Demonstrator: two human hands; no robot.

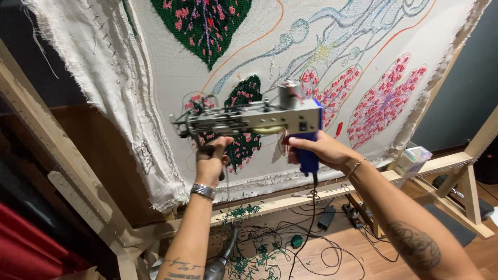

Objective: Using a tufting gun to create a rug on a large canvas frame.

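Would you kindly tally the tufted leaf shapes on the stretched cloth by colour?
Dark green leaves with pink spots: 2 (top; beside the tufting gun)
Pink-spotted pale leaves: 2 (narrow one; wide one)
Total: 4

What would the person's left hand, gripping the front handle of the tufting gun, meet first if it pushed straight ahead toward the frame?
Probably the stretched cloth, at the dark green leaf with pink spots just beyond the left hand; depth is hard to judge.
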